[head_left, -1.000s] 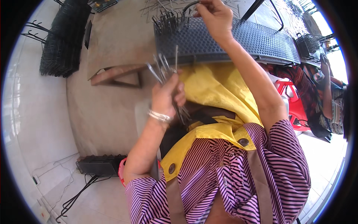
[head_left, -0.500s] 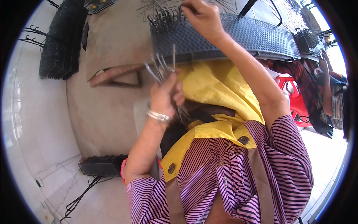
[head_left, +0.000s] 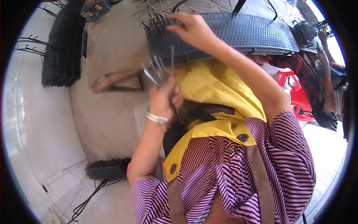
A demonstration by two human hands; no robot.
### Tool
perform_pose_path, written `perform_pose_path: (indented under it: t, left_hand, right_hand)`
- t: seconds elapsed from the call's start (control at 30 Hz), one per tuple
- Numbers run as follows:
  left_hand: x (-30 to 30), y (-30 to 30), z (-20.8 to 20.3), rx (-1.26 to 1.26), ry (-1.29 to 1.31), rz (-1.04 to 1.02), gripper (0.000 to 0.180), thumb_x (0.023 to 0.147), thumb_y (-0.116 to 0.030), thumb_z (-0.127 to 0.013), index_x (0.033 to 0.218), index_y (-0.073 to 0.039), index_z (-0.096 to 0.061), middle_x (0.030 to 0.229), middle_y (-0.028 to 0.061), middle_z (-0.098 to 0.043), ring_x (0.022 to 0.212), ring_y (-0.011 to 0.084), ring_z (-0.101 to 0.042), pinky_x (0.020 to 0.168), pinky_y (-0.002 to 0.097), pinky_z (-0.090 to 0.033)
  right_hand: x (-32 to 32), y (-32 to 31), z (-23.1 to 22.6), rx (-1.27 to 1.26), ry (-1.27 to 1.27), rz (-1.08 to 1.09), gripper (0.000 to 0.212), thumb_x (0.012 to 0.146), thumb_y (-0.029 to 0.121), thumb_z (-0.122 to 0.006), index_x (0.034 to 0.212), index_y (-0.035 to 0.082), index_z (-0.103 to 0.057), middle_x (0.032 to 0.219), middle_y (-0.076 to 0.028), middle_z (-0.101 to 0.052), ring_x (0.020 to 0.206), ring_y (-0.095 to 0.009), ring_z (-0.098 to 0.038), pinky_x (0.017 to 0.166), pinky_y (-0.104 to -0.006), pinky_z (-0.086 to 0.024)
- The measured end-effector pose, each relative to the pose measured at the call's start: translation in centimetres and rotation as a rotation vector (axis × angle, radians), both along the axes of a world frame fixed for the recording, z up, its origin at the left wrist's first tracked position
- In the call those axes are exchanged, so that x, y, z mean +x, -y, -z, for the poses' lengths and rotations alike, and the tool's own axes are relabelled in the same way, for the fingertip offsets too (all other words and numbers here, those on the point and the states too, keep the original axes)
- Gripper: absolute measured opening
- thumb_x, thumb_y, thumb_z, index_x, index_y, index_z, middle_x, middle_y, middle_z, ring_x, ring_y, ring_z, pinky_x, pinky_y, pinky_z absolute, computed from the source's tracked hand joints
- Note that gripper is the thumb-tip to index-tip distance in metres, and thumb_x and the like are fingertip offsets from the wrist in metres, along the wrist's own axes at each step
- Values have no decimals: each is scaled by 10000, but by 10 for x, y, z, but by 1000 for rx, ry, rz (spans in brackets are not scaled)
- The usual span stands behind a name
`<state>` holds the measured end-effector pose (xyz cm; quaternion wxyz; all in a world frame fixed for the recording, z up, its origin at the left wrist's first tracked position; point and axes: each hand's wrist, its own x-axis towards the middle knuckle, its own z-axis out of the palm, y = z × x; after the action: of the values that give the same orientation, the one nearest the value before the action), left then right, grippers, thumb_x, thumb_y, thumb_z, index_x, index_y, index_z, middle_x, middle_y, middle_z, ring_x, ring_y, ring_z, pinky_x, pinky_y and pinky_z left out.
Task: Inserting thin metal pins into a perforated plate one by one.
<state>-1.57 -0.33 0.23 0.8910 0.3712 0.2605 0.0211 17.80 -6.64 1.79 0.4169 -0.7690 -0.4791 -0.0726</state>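
Your left hand [head_left: 164, 96] was closed in a fist around a bunch of thin metal rods [head_left: 150, 75], with the ends fanning out past your thumb, probably so single ones were easier to pick out. Your right hand [head_left: 194, 30] was over at the cluster of dark metal pieces [head_left: 156, 23] on the left end of the black perforated panel [head_left: 238, 35]. Thumb and forefinger looked slightly apart, but I couldn't tell if they had anything between them. The panel lay right by your yellow apron [head_left: 212, 82], which I'd guess kept that cluster within easy reach. Loose rods [head_left: 149, 6] were scattered beyond it.
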Motion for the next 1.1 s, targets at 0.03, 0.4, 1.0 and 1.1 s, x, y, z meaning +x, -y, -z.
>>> perform_pose_path:
  t: [0.03,0.4,1.0,1.1]
  left_hand:
    - [-1,0,1,-12,10,-12,266,818,-194,-545,1014,-25,-482,603,29,-422,408,100,-353,377,231,-277]
    - [3,2,0,14,67,5,254,825,-175,-546,1006,-2,-501,587,33,-438,404,99,-359,367,223,-283]
    - [-1,-5,7,-108,86,-46,276,827,-241,-545,1019,-55,-480,598,10,-422,419,91,-347,374,223,-260]
    - [-1,-1,8,-102,67,-37,264,829,-234,-541,1012,-51,-486,601,12,-426,418,94,-352,373,225,-261]
  right_hand:
    - [-15,10,-8,18,-302,25,178,768,128,-588,894,2,-585,632,-90,-596,508,-171,-565,479,-280,-440]
    - [-37,28,-26,244,-1045,-46,50,743,5,-584,767,-38,-576,636,-86,-598,491,-115,-558,450,-218,-454]
    - [-7,36,-3,656,-978,185,150,759,-17,-562,882,-96,-529,745,-172,-593,581,-200,-588,588,-287,-524]
    - [0,22,-8,634,-768,208,132,756,0,-579,867,-68,-554,729,-138,-606,598,-185,-607,568,-265,-509]
